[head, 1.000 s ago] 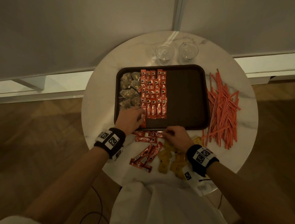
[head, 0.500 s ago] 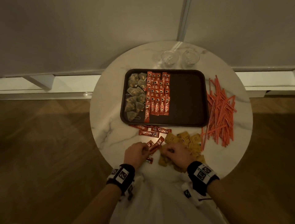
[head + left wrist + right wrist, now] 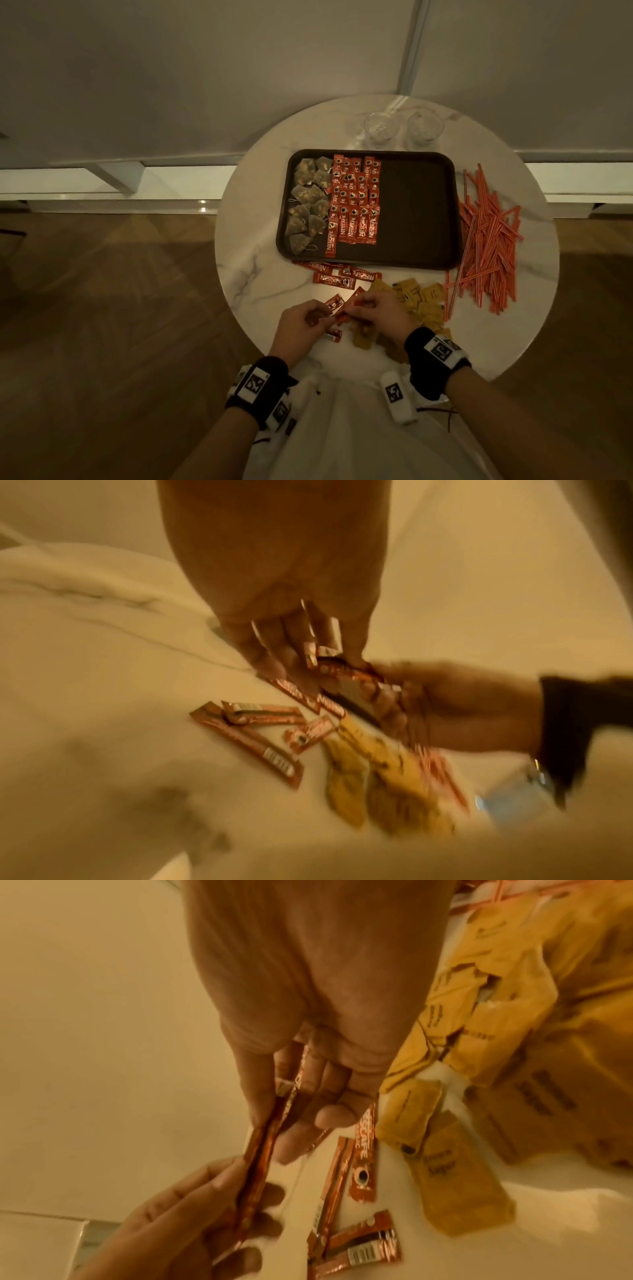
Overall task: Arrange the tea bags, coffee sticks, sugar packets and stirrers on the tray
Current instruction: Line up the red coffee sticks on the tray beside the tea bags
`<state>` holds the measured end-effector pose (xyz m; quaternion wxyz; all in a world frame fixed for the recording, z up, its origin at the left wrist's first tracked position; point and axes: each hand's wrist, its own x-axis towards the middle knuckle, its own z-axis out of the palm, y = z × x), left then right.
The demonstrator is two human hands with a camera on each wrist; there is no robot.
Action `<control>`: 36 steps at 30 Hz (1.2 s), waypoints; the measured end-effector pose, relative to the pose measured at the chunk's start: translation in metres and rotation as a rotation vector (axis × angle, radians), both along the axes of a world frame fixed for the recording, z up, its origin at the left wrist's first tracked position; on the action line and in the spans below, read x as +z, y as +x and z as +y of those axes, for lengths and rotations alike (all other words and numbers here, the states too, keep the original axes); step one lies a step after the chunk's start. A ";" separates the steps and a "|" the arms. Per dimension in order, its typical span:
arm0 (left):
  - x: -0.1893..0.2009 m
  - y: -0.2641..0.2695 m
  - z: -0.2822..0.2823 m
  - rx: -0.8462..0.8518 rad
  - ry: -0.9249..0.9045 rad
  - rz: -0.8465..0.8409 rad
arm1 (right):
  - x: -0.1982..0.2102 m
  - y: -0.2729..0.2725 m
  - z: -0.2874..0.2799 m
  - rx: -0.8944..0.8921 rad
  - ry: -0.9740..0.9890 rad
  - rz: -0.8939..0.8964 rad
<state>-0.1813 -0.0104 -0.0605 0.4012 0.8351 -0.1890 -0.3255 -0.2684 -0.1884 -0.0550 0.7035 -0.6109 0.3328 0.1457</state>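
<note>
Your left hand (image 3: 301, 323) and right hand (image 3: 378, 317) both pinch coffee sticks (image 3: 346, 306) over the near surface (image 3: 260, 281). Line them up flat, then lay them beside the red rows on the tray (image 3: 416, 209).

Round marble table (image 3: 260, 274) is standing against pale wall (image 3: 205, 68). Wood floor (image 3: 102, 325) is lying in dim warm light, white baseboard (image 3: 137, 178) running behind.

You have one tray (image 3: 416, 205), two glasses (image 3: 381, 126) and two hands at work. Tea bags (image 3: 306, 205) on the tray look like about ten; coffee sticks (image 3: 356, 202), sugar packets (image 3: 423, 301) and stirrers (image 3: 486, 233) are too many to count surely.
</note>
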 end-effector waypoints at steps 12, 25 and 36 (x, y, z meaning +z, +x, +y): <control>0.024 -0.002 -0.009 0.238 -0.195 0.316 | 0.032 -0.007 -0.022 0.013 -0.006 -0.088; 0.029 0.000 -0.017 0.086 -0.148 0.660 | 0.018 -0.014 -0.023 -0.015 -0.197 -0.223; 0.025 0.006 -0.028 0.159 -0.151 0.522 | 0.024 0.005 -0.019 -0.052 -0.140 -0.040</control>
